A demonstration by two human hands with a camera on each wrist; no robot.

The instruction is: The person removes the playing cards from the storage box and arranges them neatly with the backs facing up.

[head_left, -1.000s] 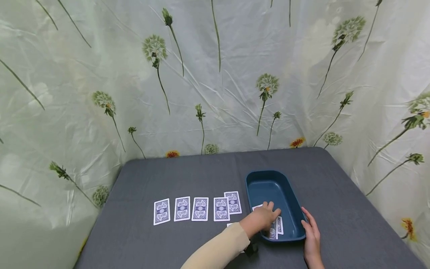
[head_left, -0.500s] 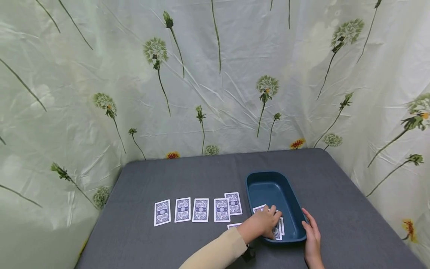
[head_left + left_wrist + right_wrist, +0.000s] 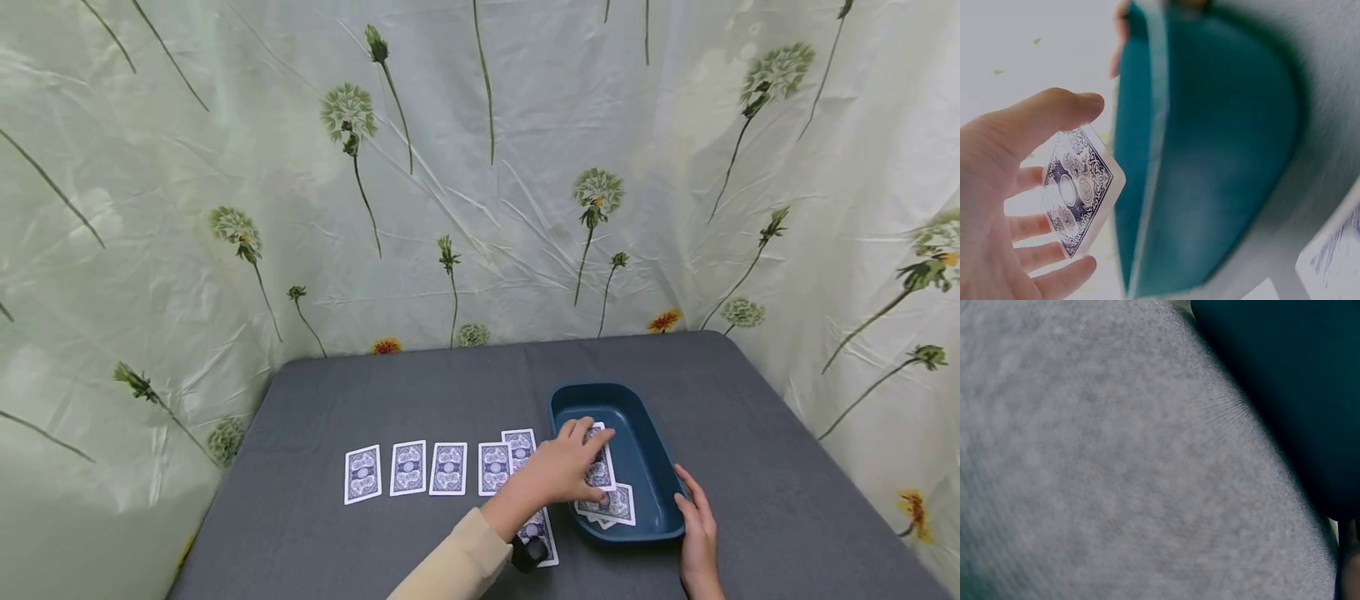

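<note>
My left hand (image 3: 562, 467) is over the left side of a dark blue rectangular tray (image 3: 654, 429), pinching a playing card (image 3: 602, 468) with a blue patterned back. In the left wrist view, the thumb is at one edge of this card (image 3: 1082, 187) and the fingers are at the opposite side, with the tray's wall (image 3: 1222, 144) close by. Below it, a small pile of cards (image 3: 621, 505) lies in the tray's near end. My right hand (image 3: 697, 533) grips the tray's right side near the front corner; the right wrist view catches mostly tablecloth and the tray's outer wall (image 3: 1291, 381).
Left of the tray, several face-down cards (image 3: 448, 468) form a row on the grey tablecloth (image 3: 420, 392), two overlapping at its right end. Another card (image 3: 546, 546) lies partly under my left wrist and its black camera (image 3: 528, 552). A floral curtain (image 3: 487, 208) hangs behind the table.
My left hand has risen from the card pile in the tray and moved up and left, now with a card in its fingers. The right hand stays at the tray.
</note>
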